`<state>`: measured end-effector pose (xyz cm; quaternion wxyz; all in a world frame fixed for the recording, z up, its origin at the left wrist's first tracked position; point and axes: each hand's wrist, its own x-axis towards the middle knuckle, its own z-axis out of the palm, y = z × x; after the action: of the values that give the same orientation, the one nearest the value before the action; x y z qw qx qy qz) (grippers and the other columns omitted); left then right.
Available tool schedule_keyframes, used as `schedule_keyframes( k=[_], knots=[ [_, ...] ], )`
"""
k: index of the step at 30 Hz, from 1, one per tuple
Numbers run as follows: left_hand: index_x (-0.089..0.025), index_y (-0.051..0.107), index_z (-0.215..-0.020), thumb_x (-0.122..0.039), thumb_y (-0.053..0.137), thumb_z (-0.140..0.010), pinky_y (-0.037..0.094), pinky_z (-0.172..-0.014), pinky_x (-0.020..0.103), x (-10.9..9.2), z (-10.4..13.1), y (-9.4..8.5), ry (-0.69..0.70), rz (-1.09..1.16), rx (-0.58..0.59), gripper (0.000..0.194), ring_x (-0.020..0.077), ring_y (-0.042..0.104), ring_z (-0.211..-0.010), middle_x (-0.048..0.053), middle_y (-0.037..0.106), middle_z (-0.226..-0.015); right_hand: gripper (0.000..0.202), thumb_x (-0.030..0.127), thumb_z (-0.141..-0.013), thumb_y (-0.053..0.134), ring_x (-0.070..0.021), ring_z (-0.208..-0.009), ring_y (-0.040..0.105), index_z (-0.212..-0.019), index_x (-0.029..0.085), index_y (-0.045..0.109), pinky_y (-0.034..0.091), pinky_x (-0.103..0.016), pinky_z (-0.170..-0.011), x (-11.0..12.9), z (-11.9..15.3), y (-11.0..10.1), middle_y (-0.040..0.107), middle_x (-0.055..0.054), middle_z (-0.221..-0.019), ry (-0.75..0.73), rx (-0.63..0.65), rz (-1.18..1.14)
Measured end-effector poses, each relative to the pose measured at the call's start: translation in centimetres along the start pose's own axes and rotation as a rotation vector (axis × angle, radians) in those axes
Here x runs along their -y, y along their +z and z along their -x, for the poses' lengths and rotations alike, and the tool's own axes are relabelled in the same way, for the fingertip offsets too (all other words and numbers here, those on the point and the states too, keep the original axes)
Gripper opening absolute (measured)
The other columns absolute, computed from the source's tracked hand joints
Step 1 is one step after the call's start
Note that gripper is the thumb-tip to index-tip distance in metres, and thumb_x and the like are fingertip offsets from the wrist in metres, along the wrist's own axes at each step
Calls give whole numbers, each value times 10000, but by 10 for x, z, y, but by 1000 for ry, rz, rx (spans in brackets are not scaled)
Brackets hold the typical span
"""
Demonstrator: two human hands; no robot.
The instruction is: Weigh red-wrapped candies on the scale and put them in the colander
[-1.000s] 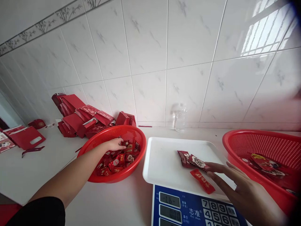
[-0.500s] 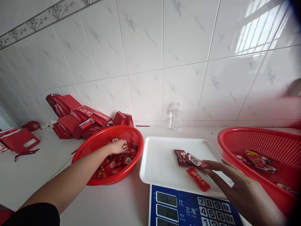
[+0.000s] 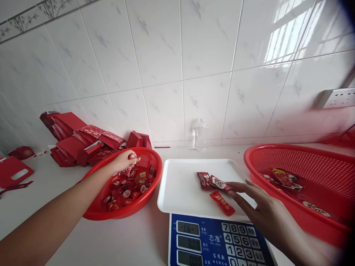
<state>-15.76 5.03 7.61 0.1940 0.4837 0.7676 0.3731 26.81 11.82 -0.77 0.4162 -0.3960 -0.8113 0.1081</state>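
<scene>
My left hand (image 3: 124, 162) is closed around wrapped candies (image 3: 134, 159), red and gold, over the back of the left red basket (image 3: 133, 212). More red-wrapped candies (image 3: 126, 194) fill the bottom of that basket. On the right, my right hand (image 3: 260, 207) pinches the near end of a dark red candy packet (image 3: 217, 183) with a pale round label. That packet overlaps a second dark red packet (image 3: 203, 181) on the white tray (image 3: 180, 199) of a blue scale (image 3: 213, 240). A brighter red wrapped candy (image 3: 222, 203) lies just in front of them.
At the right stands another red basket (image 3: 294, 149) with several packets (image 3: 285, 177) inside. Folded red gift boxes (image 3: 83, 138) are piled against the tiled wall at the left. A clear plastic bottle (image 3: 201, 136) stands behind the tray. A power strip (image 3: 337, 98) is on the wall.
My left hand has risen from among the candies toward the basket's back left, now with candies in it. My right hand stays at the packet. The whole view has shifted slightly right.
</scene>
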Motion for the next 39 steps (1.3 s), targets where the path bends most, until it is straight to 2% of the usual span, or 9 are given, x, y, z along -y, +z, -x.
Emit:
schedule_keyframes(
  k=[6, 11, 14, 17, 21, 24, 28, 33, 39],
  knots=[
    [-219, 566, -991, -404, 669, -722, 539, -705, 300, -57, 15, 29, 138, 154, -19, 343, 154, 611, -771, -11, 596, -876, 372, 529, -930, 456, -264, -912, 726, -943, 263, 716, 554, -479, -923, 19, -4, -12, 772, -35, -881, -53, 1, -12],
    [-213, 517, -1198, -294, 541, -857, 559, -790, 358, -94, 41, 76, 156, 274, 354, 351, 193, 639, -914, 53, 627, -1040, 299, 416, -943, 457, -231, -808, 731, -928, 242, 699, 546, -468, -933, 26, -7, -18, 773, -45, -896, -59, 14, -40],
    [-253, 442, -1355, -302, 534, -889, 466, -1010, 446, -100, 54, 98, 308, -39, 477, 478, 264, 546, -1206, 96, 572, -1302, 275, 371, -946, 457, -229, -792, 722, -937, 238, 697, 559, -460, -881, 27, -7, -17, 770, -55, -916, -84, 7, -15],
    [-294, 480, -1371, -313, 546, -905, 307, -1145, 486, -103, 64, 111, 516, -397, 456, 471, 299, 348, -1397, 76, 372, -1533, 248, 342, -952, 472, -229, -847, 702, -896, 235, 688, 575, -405, -785, 28, -6, -18, 758, -51, -885, -124, 22, -4],
    [-270, 535, -1341, -304, 574, -911, 379, -1106, 460, -108, 79, 122, 639, -539, 520, 433, 286, 432, -1329, 89, 471, -1445, 259, 320, -964, 474, -192, -719, 666, -814, 226, 663, 556, -418, -797, 31, -4, -20, 721, -23, -744, -224, 83, -7],
    [-243, 537, -1334, -311, 604, -902, 377, -1114, 470, -111, 88, 132, 737, -558, 548, 442, 286, 429, -1334, 96, 511, -1409, 197, 282, -951, 497, -194, -737, 694, -910, 221, 679, 535, -485, -885, 33, -3, -19, 751, -29, -815, -283, 129, 11],
    [-204, 455, -1402, -462, 556, -920, 321, -1162, 466, -114, 90, 147, 748, -452, 545, 556, 289, 326, -1419, 134, 425, -1488, 210, 259, -930, 508, -211, -854, 727, -1046, 234, 681, 518, -485, -965, 34, -2, -17, 766, -44, -979, -304, 181, -14],
    [-250, 235, -1531, -705, 412, -876, 109, -1176, 643, -122, 85, 170, 653, -428, 636, 817, 377, 3, -1493, 137, 146, -1627, 248, 337, -951, 469, -204, -844, 723, -948, 238, 697, 593, -322, -724, 31, -2, -20, 760, -46, -917, -166, -6, -57],
    [-307, 336, -1494, -685, 387, -894, 54, -1132, 709, -130, 78, 194, 660, -490, 656, 711, 422, 37, -1481, 108, 194, -1620, 276, 397, -933, 477, -190, -796, 730, -911, 238, 701, 587, -268, -678, 26, -4, -22, 765, -42, -895, -28, -94, -84]
  ],
)
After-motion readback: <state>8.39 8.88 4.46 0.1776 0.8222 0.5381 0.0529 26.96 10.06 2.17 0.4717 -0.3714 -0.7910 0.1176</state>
